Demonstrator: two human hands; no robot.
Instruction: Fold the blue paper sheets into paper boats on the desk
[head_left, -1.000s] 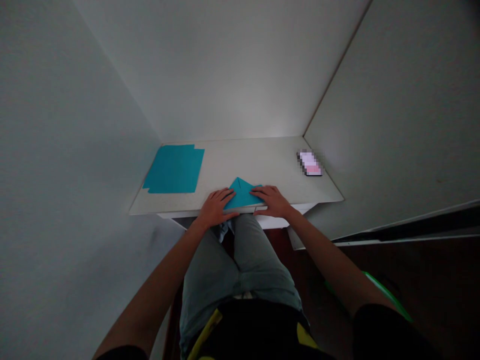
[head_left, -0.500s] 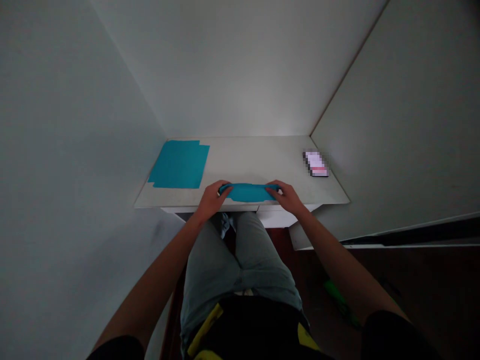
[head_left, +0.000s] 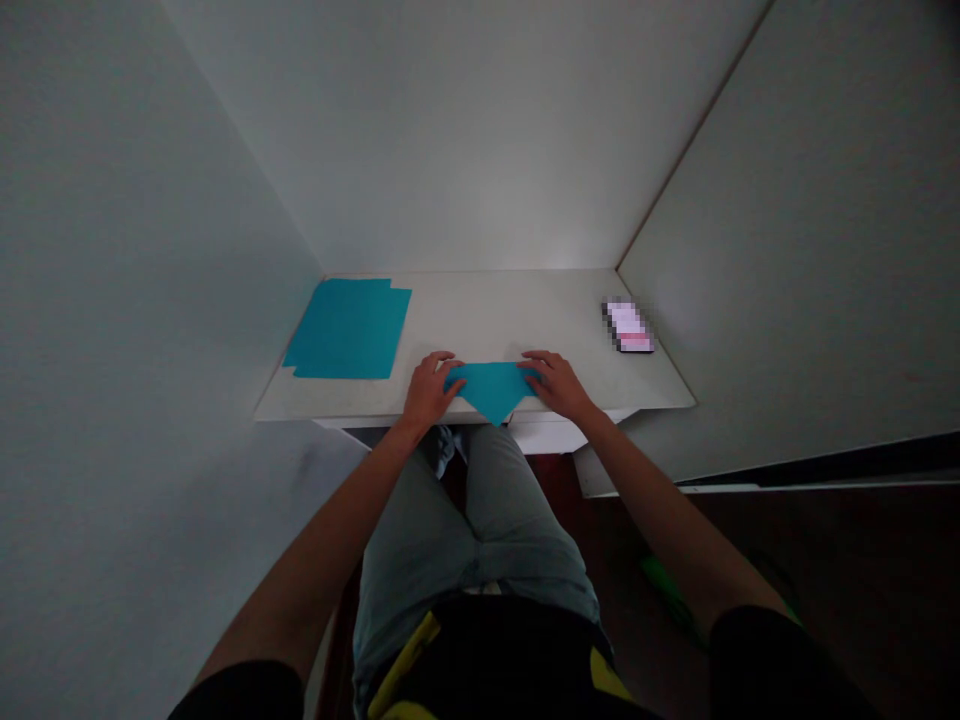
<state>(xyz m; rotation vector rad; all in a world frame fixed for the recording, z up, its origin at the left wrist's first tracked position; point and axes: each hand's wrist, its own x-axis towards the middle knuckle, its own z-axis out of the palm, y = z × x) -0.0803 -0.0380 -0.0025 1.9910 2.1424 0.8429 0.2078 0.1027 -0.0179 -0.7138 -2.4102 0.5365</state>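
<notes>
The left hand [head_left: 431, 392] and right hand [head_left: 556, 385] lie spread, pressing the corners of a folded teal paper triangle [head_left: 493, 388] at the near edge of the white desk [head_left: 487, 320], while a stack of unfolded teal paper [head_left: 349, 328] lies flat at far left.

Folded teal paper [head_left: 493, 386], now flat, point flipped nearward
</notes>
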